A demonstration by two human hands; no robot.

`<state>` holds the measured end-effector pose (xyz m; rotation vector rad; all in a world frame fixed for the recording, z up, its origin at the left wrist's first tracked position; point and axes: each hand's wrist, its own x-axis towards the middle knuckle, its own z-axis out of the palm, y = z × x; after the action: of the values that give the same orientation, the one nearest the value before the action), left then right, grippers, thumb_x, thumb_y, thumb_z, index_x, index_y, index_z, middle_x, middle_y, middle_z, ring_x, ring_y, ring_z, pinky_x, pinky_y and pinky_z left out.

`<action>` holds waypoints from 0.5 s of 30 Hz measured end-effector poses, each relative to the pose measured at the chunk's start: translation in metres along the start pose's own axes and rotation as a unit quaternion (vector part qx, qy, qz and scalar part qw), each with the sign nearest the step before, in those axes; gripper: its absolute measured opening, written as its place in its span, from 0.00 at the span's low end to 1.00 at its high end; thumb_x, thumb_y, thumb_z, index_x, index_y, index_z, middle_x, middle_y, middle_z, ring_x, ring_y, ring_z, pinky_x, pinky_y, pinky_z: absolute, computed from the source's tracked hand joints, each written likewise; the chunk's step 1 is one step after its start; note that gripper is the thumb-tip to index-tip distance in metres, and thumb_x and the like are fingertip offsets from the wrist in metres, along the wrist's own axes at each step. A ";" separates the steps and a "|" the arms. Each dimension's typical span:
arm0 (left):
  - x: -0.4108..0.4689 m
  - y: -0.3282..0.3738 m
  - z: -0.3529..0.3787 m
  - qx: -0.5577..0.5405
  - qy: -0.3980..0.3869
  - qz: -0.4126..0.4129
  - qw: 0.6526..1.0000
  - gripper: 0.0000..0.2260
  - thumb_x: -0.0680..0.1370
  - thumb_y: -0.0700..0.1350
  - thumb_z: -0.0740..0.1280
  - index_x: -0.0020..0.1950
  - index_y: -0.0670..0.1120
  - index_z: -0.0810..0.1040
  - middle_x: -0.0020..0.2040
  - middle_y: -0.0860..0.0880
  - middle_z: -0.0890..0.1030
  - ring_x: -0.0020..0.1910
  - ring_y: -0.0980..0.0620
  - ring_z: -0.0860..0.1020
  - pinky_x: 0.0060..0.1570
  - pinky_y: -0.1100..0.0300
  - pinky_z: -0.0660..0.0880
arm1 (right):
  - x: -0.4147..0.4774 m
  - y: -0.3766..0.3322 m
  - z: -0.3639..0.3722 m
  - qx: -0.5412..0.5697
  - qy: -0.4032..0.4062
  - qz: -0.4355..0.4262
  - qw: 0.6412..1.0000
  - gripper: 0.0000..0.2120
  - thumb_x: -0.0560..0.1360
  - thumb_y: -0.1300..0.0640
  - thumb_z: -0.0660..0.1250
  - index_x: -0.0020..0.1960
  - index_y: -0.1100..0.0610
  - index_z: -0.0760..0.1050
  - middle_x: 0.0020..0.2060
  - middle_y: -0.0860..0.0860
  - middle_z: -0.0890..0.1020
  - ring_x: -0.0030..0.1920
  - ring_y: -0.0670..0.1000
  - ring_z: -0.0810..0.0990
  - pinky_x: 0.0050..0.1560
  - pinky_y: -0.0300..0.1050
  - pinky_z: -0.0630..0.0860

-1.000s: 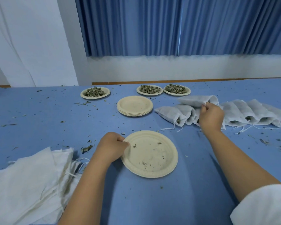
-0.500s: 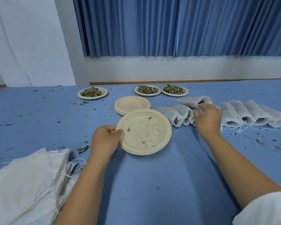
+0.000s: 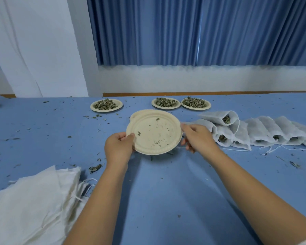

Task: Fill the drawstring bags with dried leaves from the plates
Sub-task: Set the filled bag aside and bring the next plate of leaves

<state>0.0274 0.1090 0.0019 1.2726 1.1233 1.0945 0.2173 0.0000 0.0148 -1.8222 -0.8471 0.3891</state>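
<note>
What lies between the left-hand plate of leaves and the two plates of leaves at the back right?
In the head view, only bare blue tablecloth with a few leaf crumbs separates the left plate from the pair.

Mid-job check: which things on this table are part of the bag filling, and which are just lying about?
Job:
- three plates of dried leaves
- near-empty plate, held by left hand and right hand
- filled bags
- flat empty bags

Lying about:
- loose leaf scraps on the blue tablecloth
- empty plate stack
</note>
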 end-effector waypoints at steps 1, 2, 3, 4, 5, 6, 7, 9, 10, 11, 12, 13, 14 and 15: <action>0.007 0.003 0.003 0.001 0.000 0.000 1.000 0.03 0.77 0.42 0.69 0.46 0.42 0.81 0.37 0.48 0.82 0.28 0.57 0.79 0.37 0.57 0.80 | 0.005 -0.006 0.004 0.017 -0.019 0.013 1.000 0.11 0.77 0.53 0.64 0.42 0.58 0.79 0.26 0.51 0.81 0.21 0.45 0.74 0.21 0.36 0.69; 0.015 0.005 0.007 0.003 0.001 -0.002 1.000 0.04 0.77 0.42 0.70 0.46 0.42 0.81 0.37 0.48 0.82 0.29 0.55 0.79 0.41 0.55 0.81 | 0.012 -0.012 0.007 0.028 -0.031 0.029 0.999 0.07 0.76 0.57 0.65 0.42 0.58 0.79 0.25 0.50 0.80 0.21 0.45 0.74 0.21 0.36 0.69; 0.025 0.007 0.010 0.002 0.002 -0.007 1.000 0.05 0.77 0.43 0.70 0.44 0.41 0.81 0.36 0.47 0.82 0.31 0.53 0.79 0.45 0.51 0.82 | 0.021 -0.019 0.010 0.032 -0.036 0.047 0.998 0.05 0.75 0.60 0.65 0.43 0.58 0.79 0.23 0.50 0.79 0.21 0.46 0.74 0.21 0.36 0.69; 0.035 0.009 0.014 0.000 0.001 -0.011 1.000 0.07 0.78 0.43 0.70 0.41 0.41 0.81 0.35 0.47 0.81 0.32 0.51 0.80 0.48 0.49 0.82 | 0.032 -0.024 0.014 0.041 -0.037 0.067 0.996 0.05 0.75 0.62 0.65 0.42 0.59 0.78 0.23 0.51 0.78 0.21 0.47 0.73 0.22 0.36 0.69; 0.046 0.011 0.019 0.001 0.000 -0.014 1.000 0.10 0.78 0.43 0.69 0.38 0.41 0.80 0.34 0.46 0.81 0.33 0.49 0.80 0.50 0.47 0.81 | 0.045 -0.028 0.018 0.056 -0.036 0.084 0.994 0.06 0.74 0.65 0.64 0.39 0.62 0.76 0.25 0.54 0.76 0.22 0.48 0.72 0.23 0.37 0.68; 0.058 0.013 0.024 0.010 0.000 -0.014 1.000 0.12 0.79 0.44 0.68 0.36 0.41 0.79 0.34 0.46 0.81 0.34 0.47 0.79 0.50 0.47 0.80 | 0.058 -0.031 0.022 0.072 -0.035 0.102 0.992 0.07 0.74 0.68 0.62 0.37 0.63 0.72 0.27 0.57 0.73 0.23 0.49 0.71 0.24 0.37 0.67; 0.069 0.015 0.029 0.030 -0.001 -0.010 0.999 0.14 0.79 0.44 0.67 0.35 0.41 0.78 0.33 0.45 0.80 0.35 0.45 0.79 0.48 0.48 0.79 | 0.070 -0.033 0.026 0.084 -0.029 0.118 0.989 0.08 0.74 0.70 0.62 0.37 0.63 0.70 0.30 0.58 0.71 0.23 0.49 0.70 0.23 0.37 0.67; 0.090 0.018 0.038 0.103 -0.014 0.014 0.994 0.13 0.80 0.47 0.65 0.40 0.41 0.79 0.37 0.43 0.80 0.37 0.45 0.77 0.42 0.53 0.75 | 0.097 -0.032 0.035 0.066 -0.030 0.151 0.986 0.07 0.75 0.71 0.62 0.39 0.62 0.69 0.33 0.59 0.72 0.21 0.49 0.72 0.20 0.35 0.67; 0.099 0.018 0.043 0.161 -0.025 0.028 0.986 0.13 0.81 0.48 0.64 0.44 0.40 0.79 0.41 0.42 0.80 0.38 0.45 0.76 0.41 0.55 0.72 | 0.110 -0.030 0.039 0.043 -0.035 0.159 0.986 0.06 0.75 0.70 0.63 0.41 0.63 0.70 0.34 0.59 0.74 0.20 0.49 0.73 0.19 0.35 0.67; 0.107 0.016 0.048 0.222 -0.034 0.042 0.974 0.13 0.81 0.49 0.63 0.49 0.39 0.80 0.46 0.41 0.80 0.42 0.44 0.77 0.42 0.55 0.71 | 0.122 -0.029 0.042 0.014 -0.042 0.160 0.986 0.05 0.75 0.69 0.63 0.42 0.63 0.69 0.34 0.59 0.74 0.20 0.50 0.73 0.20 0.36 0.68; 0.115 0.014 0.051 0.281 -0.037 0.056 0.957 0.15 0.81 0.50 0.62 0.54 0.38 0.79 0.52 0.40 0.80 0.48 0.42 0.78 0.45 0.54 0.71 | 0.134 -0.027 0.044 -0.027 -0.046 0.152 0.987 0.06 0.75 0.67 0.63 0.40 0.62 0.69 0.32 0.58 0.74 0.21 0.51 0.73 0.22 0.38 0.68; 0.121 0.010 0.055 0.334 -0.032 0.072 0.939 0.18 0.81 0.51 0.61 0.59 0.37 0.77 0.58 0.38 0.78 0.55 0.40 0.76 0.50 0.51 0.72 | 0.151 -0.023 0.045 -0.087 -0.038 0.133 0.987 0.09 0.75 0.65 0.63 0.36 0.62 0.69 0.29 0.57 0.75 0.24 0.52 0.73 0.24 0.39 0.68; 0.126 0.006 0.058 0.372 -0.020 0.092 0.923 0.20 0.81 0.53 0.61 0.63 0.38 0.75 0.63 0.38 0.74 0.61 0.39 0.73 0.56 0.49 0.71 | 0.163 -0.023 0.044 -0.130 -0.030 0.120 0.984 0.12 0.75 0.63 0.63 0.33 0.61 0.69 0.28 0.56 0.76 0.26 0.52 0.73 0.27 0.40 0.69; 0.129 0.003 0.060 0.392 -0.008 0.121 0.912 0.21 0.81 0.55 0.60 0.67 0.41 0.73 0.67 0.40 0.71 0.66 0.40 0.69 0.61 0.47 0.68 | 0.176 -0.021 0.044 -0.139 -0.014 0.103 0.985 0.14 0.75 0.62 0.63 0.31 0.60 0.71 0.29 0.56 0.77 0.28 0.53 0.74 0.29 0.41 0.71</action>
<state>0.1039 0.2286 0.0028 2.0864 1.4908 0.8107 0.3058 0.1585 0.0376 -2.1783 -0.7635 0.4467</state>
